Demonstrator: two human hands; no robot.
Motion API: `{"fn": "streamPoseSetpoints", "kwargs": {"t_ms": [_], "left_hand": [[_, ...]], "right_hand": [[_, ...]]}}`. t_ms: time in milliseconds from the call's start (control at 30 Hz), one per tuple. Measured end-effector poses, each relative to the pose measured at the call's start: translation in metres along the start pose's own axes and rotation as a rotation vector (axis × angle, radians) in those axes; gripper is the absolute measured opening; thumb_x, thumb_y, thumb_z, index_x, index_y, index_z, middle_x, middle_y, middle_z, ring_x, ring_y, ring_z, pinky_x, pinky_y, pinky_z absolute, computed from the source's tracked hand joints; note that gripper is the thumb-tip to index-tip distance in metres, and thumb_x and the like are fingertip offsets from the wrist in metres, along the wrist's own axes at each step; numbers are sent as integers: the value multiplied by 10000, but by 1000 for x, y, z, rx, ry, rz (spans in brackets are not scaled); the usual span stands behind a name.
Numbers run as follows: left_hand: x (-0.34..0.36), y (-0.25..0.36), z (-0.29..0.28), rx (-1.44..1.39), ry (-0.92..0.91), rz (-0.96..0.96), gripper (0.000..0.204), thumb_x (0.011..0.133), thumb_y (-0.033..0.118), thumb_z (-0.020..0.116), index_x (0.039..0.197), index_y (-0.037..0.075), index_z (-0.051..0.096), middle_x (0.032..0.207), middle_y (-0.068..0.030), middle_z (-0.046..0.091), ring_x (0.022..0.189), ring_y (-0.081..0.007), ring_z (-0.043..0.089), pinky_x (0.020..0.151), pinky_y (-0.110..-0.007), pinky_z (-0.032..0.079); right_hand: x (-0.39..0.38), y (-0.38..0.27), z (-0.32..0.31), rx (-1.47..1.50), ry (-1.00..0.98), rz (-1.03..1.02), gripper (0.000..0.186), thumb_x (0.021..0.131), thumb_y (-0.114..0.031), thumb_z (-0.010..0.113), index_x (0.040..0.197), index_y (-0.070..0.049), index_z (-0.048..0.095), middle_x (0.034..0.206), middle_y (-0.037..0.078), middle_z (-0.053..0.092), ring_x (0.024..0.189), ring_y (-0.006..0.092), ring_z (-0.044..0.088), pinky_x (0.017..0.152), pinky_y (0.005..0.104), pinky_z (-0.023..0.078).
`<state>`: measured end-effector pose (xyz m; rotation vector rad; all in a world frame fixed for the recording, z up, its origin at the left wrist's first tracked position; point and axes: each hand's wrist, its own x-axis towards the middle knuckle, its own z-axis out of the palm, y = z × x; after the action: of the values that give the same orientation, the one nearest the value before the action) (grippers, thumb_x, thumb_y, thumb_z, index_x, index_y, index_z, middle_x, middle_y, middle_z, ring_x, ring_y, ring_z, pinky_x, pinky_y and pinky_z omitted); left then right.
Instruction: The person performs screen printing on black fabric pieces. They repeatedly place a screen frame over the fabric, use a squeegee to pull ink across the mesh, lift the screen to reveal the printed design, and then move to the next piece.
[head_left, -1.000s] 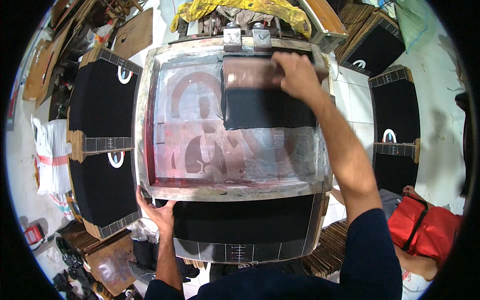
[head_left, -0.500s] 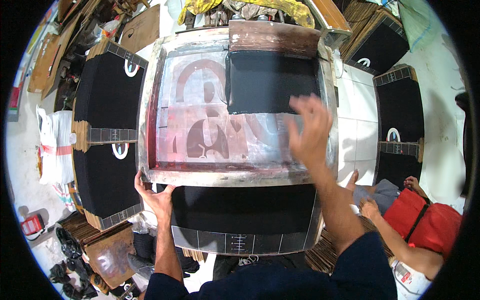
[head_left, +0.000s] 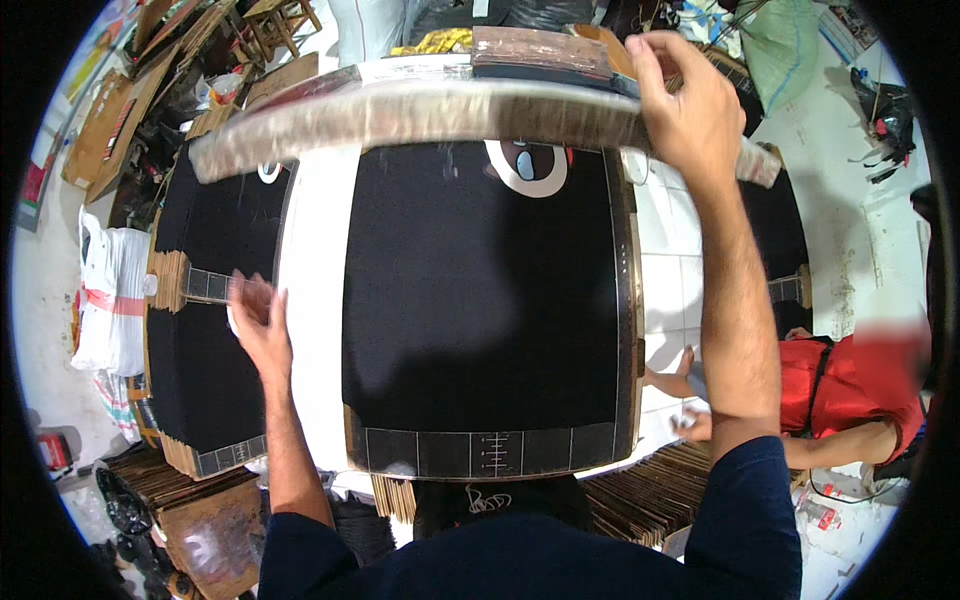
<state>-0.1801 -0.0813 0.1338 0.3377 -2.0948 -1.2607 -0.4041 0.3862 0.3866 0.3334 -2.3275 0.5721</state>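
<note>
The wooden screen-printing frame (head_left: 420, 115) is tilted up, its blurred near bar crossing above the far end of the middle board. My right hand (head_left: 700, 110) lies over the right part of that bar, fingers curled; their contact with the wood is partly hidden. Below lies black fabric (head_left: 480, 280) on the board, with a white ring and dark eye-like print (head_left: 525, 165) near its far edge. My left hand (head_left: 260, 315) hovers over the left boards, fingers apart and holding nothing. A brown wooden squeegee (head_left: 540, 52) rests beyond the raised bar.
More boards with black fabric stand at the left (head_left: 205, 370) and right (head_left: 780, 225). A person in red (head_left: 810, 385) sits at the lower right, close to the middle board. White bundles (head_left: 115, 300) lie far left. Cardboard stacks (head_left: 640, 490) sit below the near edge.
The screen frame has swung up and away, uncovering the black fabric and its print. My left hand has let go of the frame and moved left; my right hand has risen toward the far right.
</note>
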Motion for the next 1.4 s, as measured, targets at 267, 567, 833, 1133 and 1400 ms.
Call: {"fn": "streamPoseSetpoints", "kwargs": {"t_ms": [267, 567, 833, 1133, 1400], "left_hand": [[-360, -233, -125, 705, -958, -808, 477, 919, 435, 609, 923, -21, 750, 914, -310, 714, 911, -446, 724, 789, -515, 558], [-451, -186, -108, 386, -197, -765, 302, 1007, 239, 638, 1137, -22, 715, 894, -186, 723, 837, -326, 689, 770, -438, 540], [-427, -165, -112, 897, -81, -772, 412, 1072, 285, 490, 1112, -51, 726, 1033, -299, 725, 963, -482, 685, 841, -516, 538], [-200, -53, -176, 1209, 87, -413, 378, 1059, 399, 536, 1062, 75, 729, 949, -231, 729, 864, -472, 687, 707, -552, 521], [-189, 198, -373, 1258, 372, -208, 392, 1062, 352, 602, 1184, -9, 696, 1039, -164, 743, 909, -315, 678, 827, -424, 511]], "right_hand": [[103, -10, -12, -118, -74, 44, 413, 952, -427, 613, 950, -42, 762, 865, 181, 750, 861, 350, 730, 785, 447, 546], [159, 23, -2, -140, -236, 2, 547, 947, -567, 545, 1154, -118, 781, 1118, 129, 777, 1075, 319, 711, 967, 397, 504], [162, 20, -1, -146, -236, -72, 541, 945, -555, 544, 1141, -110, 781, 1121, 146, 773, 1060, 342, 707, 948, 410, 504], [143, -7, -13, -165, -156, 117, 465, 910, -493, 591, 1120, -130, 792, 1121, 220, 746, 1083, 405, 709, 963, 464, 544], [143, -23, -25, -107, -203, 145, 441, 891, -466, 582, 1103, -149, 804, 1153, 199, 750, 1118, 390, 706, 983, 477, 548]]}}
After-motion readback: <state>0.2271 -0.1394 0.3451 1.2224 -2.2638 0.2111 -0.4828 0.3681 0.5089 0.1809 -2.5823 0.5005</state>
